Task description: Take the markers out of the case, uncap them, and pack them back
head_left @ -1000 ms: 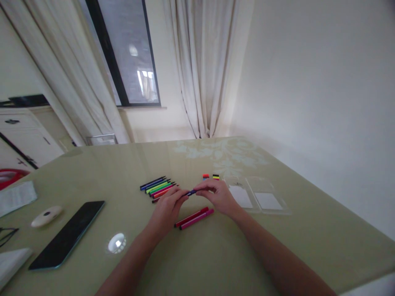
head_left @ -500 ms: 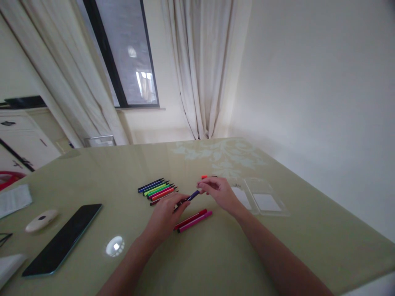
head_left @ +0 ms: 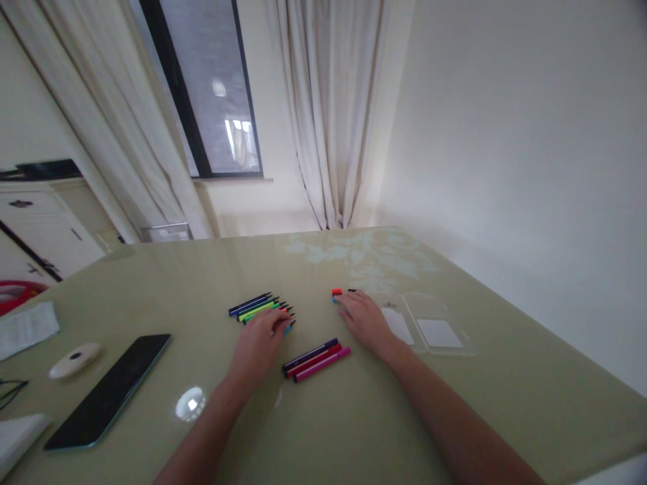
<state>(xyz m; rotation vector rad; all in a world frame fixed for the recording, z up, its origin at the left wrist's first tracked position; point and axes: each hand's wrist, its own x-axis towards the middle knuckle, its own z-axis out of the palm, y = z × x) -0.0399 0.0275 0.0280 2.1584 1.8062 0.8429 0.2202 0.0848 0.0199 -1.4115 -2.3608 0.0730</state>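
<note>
My left hand (head_left: 260,340) is closed, its fingertips pinching a light blue felt-tip marker (head_left: 288,329) at the near side of a row of uncapped markers (head_left: 251,306); the hand covers most of that marker. My right hand (head_left: 364,320) reaches over several loose caps, its fingers closed at a small blue marker cap (head_left: 335,300). An orange-red cap (head_left: 336,292) lies just beyond it. Between my hands and nearer me, three capped markers lie side by side: a dark purple marker (head_left: 309,355), a red marker (head_left: 313,360) and a pink marker (head_left: 323,366).
To the right lies an open clear plastic case (head_left: 468,347) with white inserts. A dark tablet or phone (head_left: 108,391), a whitish mouse-like oval object (head_left: 75,361) and a folded cloth or paper (head_left: 30,330) lie left. The wall (head_left: 530,202) borders the table's right side.
The dark purple marker has been let go and lies beside the red one. My left hand has moved left to the uncapped row; my right hand has opened away from it toward the caps.
</note>
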